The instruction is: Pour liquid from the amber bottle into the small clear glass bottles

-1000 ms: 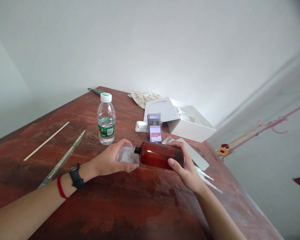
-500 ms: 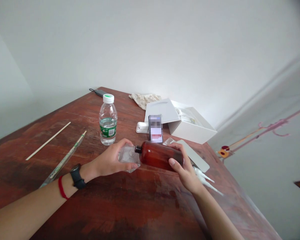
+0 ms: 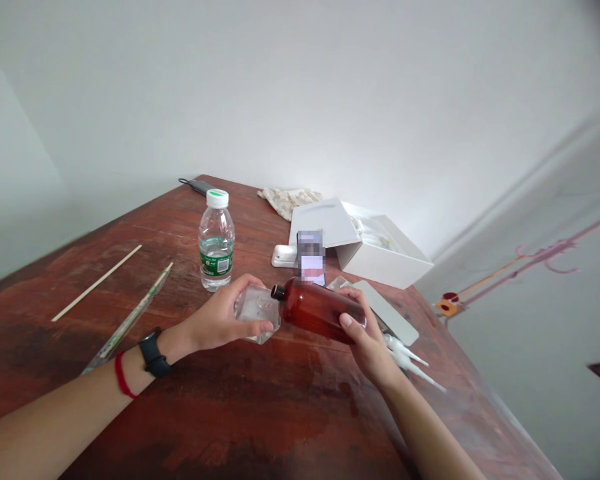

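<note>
My right hand [image 3: 367,337] grips a brown amber bottle [image 3: 316,309], held nearly on its side with its black neck pointing left. The neck sits over a small clear glass container [image 3: 255,312], which my left hand [image 3: 220,320] holds from the left, fingers wrapped round it, just above the red-brown wooden table [image 3: 260,407]. A black watch and a red string are on my left wrist.
A capped water bottle [image 3: 216,240] stands behind my left hand. Farther back are a phone [image 3: 311,257], a white open box [image 3: 365,243], a cloth [image 3: 290,199] and a black cable. Two thin sticks [image 3: 97,282] lie at left. White pipettes [image 3: 410,360] lie right of my right hand.
The amber bottle's neck has risen slightly and shifted right over the clear container; its tilt has eased a little. Both hands stay in nearly the same place.
</note>
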### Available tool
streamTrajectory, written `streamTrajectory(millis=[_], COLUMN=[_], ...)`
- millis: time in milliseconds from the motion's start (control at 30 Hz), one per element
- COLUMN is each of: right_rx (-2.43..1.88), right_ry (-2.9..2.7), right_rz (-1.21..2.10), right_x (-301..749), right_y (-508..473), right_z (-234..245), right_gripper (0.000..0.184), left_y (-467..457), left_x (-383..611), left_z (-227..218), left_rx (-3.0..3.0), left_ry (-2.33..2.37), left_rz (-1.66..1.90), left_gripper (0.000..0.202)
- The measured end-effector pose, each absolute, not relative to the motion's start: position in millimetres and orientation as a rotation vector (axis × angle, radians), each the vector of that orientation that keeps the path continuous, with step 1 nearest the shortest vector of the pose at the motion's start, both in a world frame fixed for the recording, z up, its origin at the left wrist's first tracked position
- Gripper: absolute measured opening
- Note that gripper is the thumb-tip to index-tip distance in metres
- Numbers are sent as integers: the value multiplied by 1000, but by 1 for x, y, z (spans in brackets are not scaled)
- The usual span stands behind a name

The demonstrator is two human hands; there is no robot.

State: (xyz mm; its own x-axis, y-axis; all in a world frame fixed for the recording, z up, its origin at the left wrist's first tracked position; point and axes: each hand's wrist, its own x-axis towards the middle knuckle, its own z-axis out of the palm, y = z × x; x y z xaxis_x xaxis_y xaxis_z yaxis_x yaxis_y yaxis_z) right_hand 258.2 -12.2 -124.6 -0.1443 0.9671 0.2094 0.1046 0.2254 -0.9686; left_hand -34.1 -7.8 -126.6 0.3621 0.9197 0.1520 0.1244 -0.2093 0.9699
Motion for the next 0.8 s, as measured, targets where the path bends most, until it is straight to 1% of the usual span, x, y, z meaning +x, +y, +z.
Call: streamTrajectory(millis=[233, 367, 500, 633, 800], right_rx=[-932, -826, -813, -842, -786], right_ry=[-1300, -1174, -1086, -936, -853], right_rz=[1368, 1485, 1584, 1571, 1478], right_x=[247, 239, 239, 243, 252], right_y=[-18, -18, -19, -18, -12], right_z=[-130, -132, -135, -133, -119], right_gripper=[52, 49, 44, 45, 43], left_y=[-8, -7, -7, -6, -2], left_x=[-33, -33, -33, -32, -31], left_z=[-129, -129, -129, -131, -141], left_rx=[1495, 1468, 1455, 1495, 1579], left_ry=[857, 841, 868, 977, 1070], left_rz=[1002, 1012, 1024, 1017, 1053], left_gripper=[57, 58, 59, 63, 67])
